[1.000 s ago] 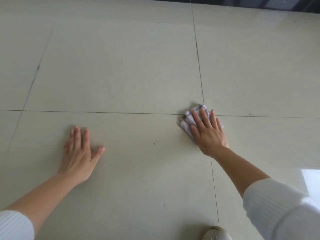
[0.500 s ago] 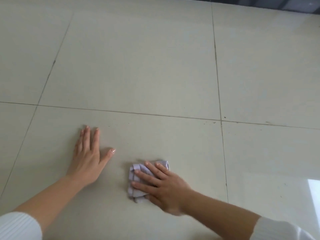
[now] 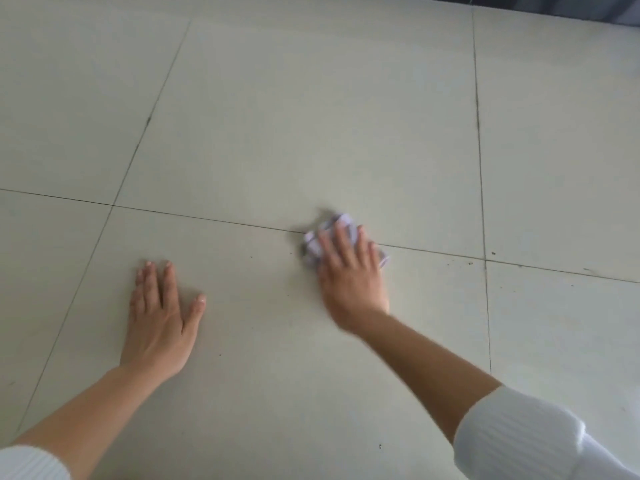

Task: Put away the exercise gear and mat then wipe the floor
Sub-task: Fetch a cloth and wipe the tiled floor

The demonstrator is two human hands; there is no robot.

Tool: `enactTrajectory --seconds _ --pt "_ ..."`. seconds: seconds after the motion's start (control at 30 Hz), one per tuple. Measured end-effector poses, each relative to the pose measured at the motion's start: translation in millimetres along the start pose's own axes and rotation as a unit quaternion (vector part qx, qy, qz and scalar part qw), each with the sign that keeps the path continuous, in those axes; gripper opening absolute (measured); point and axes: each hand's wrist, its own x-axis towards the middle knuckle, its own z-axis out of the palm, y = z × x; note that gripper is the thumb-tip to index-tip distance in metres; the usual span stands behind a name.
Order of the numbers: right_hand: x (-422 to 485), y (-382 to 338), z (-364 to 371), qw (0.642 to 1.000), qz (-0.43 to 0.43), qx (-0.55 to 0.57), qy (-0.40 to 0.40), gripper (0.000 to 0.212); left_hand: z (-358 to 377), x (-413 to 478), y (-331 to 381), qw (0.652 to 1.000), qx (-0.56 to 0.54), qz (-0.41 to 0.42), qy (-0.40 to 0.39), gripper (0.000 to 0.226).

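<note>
Floor (image 3: pixel 311 116) wiping is under way. Your right hand (image 3: pixel 351 275) lies flat with straight fingers and presses the crumpled pale cloth (image 3: pixel 343 223) onto the cross joint (image 3: pixel 207 218) between tiles; hand and cloth are blurred with motion. Your left hand (image 3: pixel 159 317) is spread palm-down on the near tile, well apart from the right, bracing you and holding nothing. Half a second ago the cloth was close beside that left hand. It has now swept away from you and rightward, back to the joint where it lay a second ago, so you are scrubbing this tile in back-and-forth strokes. Dark specks (image 3: pixel 469 262) lie along the joint further right, and the next strokes probably belong there. No gear or mat is in view.
</note>
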Motion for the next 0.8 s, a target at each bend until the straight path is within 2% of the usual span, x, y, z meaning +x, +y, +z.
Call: enactTrajectory --seconds 0.1,0.2,0.27,0.3,0.37,0.43,0.5,0.57,0.6,0.67,0.73,0.8 --pt "-47.6 -30.2 19.2 0.977 -0.203 -0.055 -0.046 0.053 4.1 0.2 0.9 1.000 -0.004 0.000 0.019 0.088" --pt "-73.0 -15.6 23.7 0.914 -0.385 -0.071 -0.103 0.051 6.4 -1.0 0.4 1.000 -0.003 0.001 0.030 0.085" --pt "-64.0 9.4 18.1 0.878 -0.453 -0.091 -0.125 0.050 7.2 -1.3 2.2 0.999 -0.008 -0.004 0.031 0.084" --pt "-52.5 22.9 13.7 0.878 -0.450 -0.112 -0.118 0.050 7.5 -1.5 3.4 0.999 -0.007 -0.006 0.035 0.084" --pt "-20.1 50.6 4.8 0.918 -0.364 -0.141 -0.072 0.053 8.3 -1.7 4.6 0.999 -0.006 -0.003 0.039 0.083" --pt "14.2 66.4 -11.1 0.963 -0.229 -0.141 -0.027 0.056 8.4 -1.8 4.1 0.999 -0.011 -0.006 0.037 0.083" --pt "44.3 61.2 -19.6 0.993 -0.073 -0.093 -0.005 0.054 8.2 -1.8 1.8 0.999 -0.011 -0.004 0.038 0.084" --pt "66.8 34.4 -19.8 0.999 0.047 -0.020 0.012 0.053 7.0 -1.7 -0.4 0.999 -0.011 0.005 0.041 0.085" --pt "71.7 16.2 -18.2 0.997 0.070 0.006 0.019 0.053 6.4 -1.9 -1.2 0.999 -0.013 0.009 0.043 0.087" --pt "66.2 -21.1 -10.5 1.000 0.018 0.024 -0.006 0.053 4.6 -1.5 -1.8 0.999 -0.021 0.013 0.045 0.088" --pt "43.5 -55.3 3.4 0.993 -0.101 0.007 -0.053 0.055 2.0 0.8 -4.1 0.998 -0.028 0.020 0.054 0.084" --pt "12.1 -77.9 19.3 0.975 -0.212 -0.036 -0.064 0.055 -2.6 4.1 -7.5 0.997 -0.032 0.031 0.064 0.073"
